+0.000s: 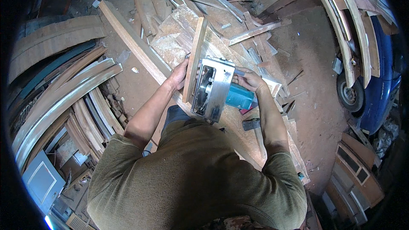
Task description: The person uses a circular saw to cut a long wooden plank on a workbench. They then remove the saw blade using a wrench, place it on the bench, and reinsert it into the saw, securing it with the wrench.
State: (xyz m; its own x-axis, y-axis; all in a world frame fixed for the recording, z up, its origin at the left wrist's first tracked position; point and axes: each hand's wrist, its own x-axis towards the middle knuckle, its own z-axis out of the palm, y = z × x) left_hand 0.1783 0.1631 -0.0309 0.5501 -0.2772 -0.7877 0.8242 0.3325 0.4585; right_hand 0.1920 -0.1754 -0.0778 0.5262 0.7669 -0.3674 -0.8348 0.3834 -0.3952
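Observation:
A teal circular saw (239, 97) is held up in front of me, its metal base plate (221, 87) and blade slot turned up toward me. My right hand (252, 79) is closed on the saw at its right side; the handle is partly hidden. My left hand (179, 76) grips a short wooden board (195, 57) that stands on edge along the saw's left side. Some left fingertips show between board and saw; whether they also touch the saw I cannot tell. Below the saw's body, a hammer (251, 124) with a wooden handle lies on the sawdust-covered wood.
A long timber beam (136, 44) slants across the left of the work area. Offcuts and a metal pipe (221, 4) litter the far ground. Curved planks (64, 102) are stacked at left. A blue vehicle (377, 85) stands at right, near leaning boards (330, 12).

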